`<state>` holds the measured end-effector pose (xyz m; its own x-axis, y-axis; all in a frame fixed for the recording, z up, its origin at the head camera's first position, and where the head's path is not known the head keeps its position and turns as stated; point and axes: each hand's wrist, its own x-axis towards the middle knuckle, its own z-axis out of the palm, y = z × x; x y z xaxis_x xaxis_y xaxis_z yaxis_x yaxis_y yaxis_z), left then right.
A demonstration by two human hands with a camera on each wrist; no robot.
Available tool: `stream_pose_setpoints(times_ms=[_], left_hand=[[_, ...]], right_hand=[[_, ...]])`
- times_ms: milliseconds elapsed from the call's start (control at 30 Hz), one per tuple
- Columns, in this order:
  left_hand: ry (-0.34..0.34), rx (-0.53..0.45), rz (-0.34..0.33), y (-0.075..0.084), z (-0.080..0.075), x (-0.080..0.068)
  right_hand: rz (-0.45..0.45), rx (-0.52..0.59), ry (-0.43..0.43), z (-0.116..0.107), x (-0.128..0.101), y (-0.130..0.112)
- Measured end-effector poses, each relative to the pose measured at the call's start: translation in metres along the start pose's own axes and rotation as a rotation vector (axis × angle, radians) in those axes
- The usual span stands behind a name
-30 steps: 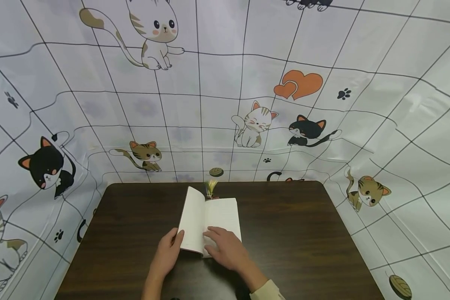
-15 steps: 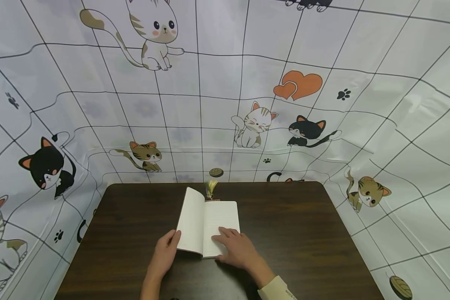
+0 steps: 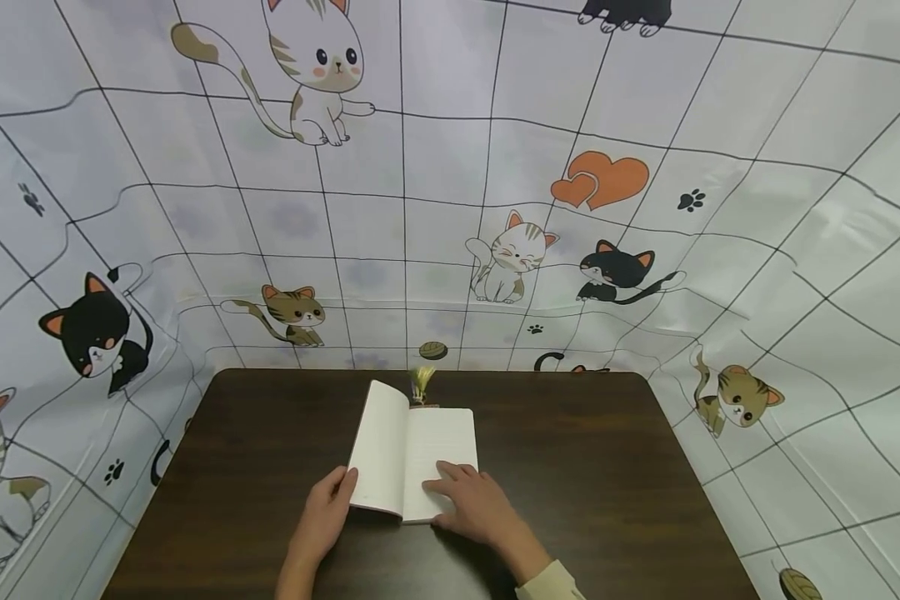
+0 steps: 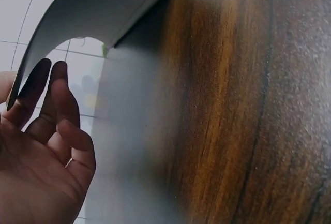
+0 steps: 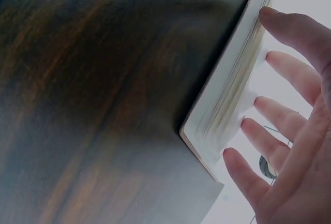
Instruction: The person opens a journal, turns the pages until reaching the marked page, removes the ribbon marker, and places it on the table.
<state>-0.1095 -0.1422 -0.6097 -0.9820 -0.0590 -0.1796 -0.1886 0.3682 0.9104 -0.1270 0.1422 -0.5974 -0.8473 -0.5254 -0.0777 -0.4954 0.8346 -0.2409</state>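
Observation:
An open notebook (image 3: 441, 437) with pale pages lies on the dark table, its left side raised at a slant. My left hand (image 3: 321, 512) pinches the outer edge of that raised side between thumb and fingers. From the left wrist view, the cover (image 4: 98, 9) bends in a dark curve, and the other fingers of the left hand (image 4: 46, 157) curl loosely beneath it. Spread over the lower right page, my right hand (image 3: 483, 508) rests its fingertips on the paper. In the right wrist view its thumb lies at the edge of the page block (image 5: 227, 94).
Behind the notebook's top edge stands a small yellow-green tuft (image 3: 422, 379). The dark wooden table (image 3: 585, 467) meets a white sheet (image 3: 435, 167) printed with cartoon cats and grid lines, which rises at the back and both sides.
My right hand has slid rightward from near the fold across the right page. The left side of the notebook leans slightly farther left, still pinched by my left hand. The head view has tilted slightly.

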Motion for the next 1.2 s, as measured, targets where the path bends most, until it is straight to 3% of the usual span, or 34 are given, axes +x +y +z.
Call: stream_pose_setpoints(times_ms=[233,400,633,833,1000,1200], left_hand=[[0.008,-0.002,-0.008,0.004,0.000,-0.001],[0.008,0.012,-0.024,0.003,0.001,0.000],[0.001,0.000,0.001,0.002,0.004,0.001],[0.003,0.010,0.003,0.002,0.004,0.002],[0.001,0.010,-0.007,0.002,0.004,0.002],[0.006,0.008,-0.011,0.003,0.004,0.000]], right_hand=[[-0.009,0.036,-0.038,-0.003,-0.003,0.002],[-0.060,0.045,-0.015,-0.008,-0.007,0.002],[-0.177,-0.091,0.117,0.000,-0.009,0.005],[-0.222,-0.201,0.262,0.007,-0.013,0.012],[-0.171,-0.181,0.340,0.005,-0.015,0.017],[-0.087,-0.059,0.478,0.001,-0.013,0.018]])
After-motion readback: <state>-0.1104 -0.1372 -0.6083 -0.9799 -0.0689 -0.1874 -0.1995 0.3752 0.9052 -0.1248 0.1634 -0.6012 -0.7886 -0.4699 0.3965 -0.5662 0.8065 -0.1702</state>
